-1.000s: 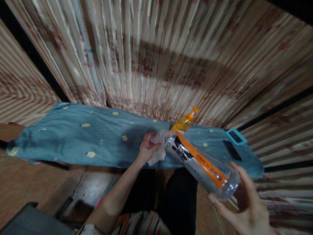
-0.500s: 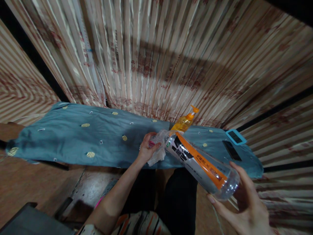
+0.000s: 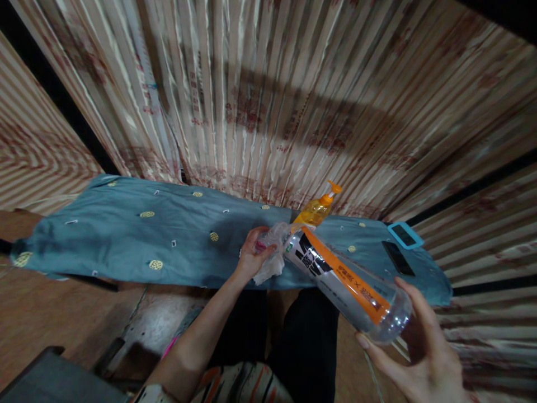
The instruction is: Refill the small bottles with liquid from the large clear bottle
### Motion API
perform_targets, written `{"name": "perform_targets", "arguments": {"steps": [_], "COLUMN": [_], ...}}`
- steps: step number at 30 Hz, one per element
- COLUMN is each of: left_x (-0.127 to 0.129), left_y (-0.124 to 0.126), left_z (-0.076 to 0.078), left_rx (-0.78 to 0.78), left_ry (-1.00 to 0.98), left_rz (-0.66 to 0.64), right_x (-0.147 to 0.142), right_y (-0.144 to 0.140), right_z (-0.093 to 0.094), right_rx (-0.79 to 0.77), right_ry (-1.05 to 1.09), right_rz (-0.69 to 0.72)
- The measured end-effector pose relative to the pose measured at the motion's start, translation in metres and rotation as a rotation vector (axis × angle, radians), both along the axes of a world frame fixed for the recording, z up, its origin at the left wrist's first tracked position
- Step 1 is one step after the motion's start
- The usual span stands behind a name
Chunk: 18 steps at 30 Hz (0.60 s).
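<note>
Blue cloth (image 3: 126, 240) covers your surface, far | clear bottle (image 3: 344, 280) tilted above its near edge | your right hand (image 3: 419, 352), fingers wrapped round the bottle base | your left hand (image 3: 251, 254), fingers pinching white tissue (image 3: 272, 263) at the bottle mouth | orange pump bottle (image 3: 316, 210) just beyond.

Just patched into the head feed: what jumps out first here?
A big clear bottle with an orange-and-black label lies tilted at centre right, its base cupped by the right hand. The left hand presses a crumpled white tissue at its neck, above the teal cloth.
</note>
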<state>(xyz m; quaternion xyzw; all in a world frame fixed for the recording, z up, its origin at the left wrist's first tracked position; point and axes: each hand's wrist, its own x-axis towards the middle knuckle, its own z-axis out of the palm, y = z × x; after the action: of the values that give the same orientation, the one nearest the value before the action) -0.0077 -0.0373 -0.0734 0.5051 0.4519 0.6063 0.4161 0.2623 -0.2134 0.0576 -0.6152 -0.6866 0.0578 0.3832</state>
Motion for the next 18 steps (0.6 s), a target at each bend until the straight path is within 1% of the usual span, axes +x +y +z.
{"name": "perform_targets", "arguments": {"steps": [9,18], "left_x": [-0.0001,-0.0002], "left_y": [-0.0010,-0.0009], "left_z": [0.0018,0.0011], "left_rx": [0.003,0.003], "left_ry": [0.010,0.021], "left_rz": [0.007,0.000], "right_x": [-0.0007,-0.0003], "right_y": [0.0005,0.0004], "right_z": [0.0025,-0.0003], "right_rx": [0.028,0.030], "right_ry": [-0.034,-0.029], "right_rz": [0.035,0.021]}}
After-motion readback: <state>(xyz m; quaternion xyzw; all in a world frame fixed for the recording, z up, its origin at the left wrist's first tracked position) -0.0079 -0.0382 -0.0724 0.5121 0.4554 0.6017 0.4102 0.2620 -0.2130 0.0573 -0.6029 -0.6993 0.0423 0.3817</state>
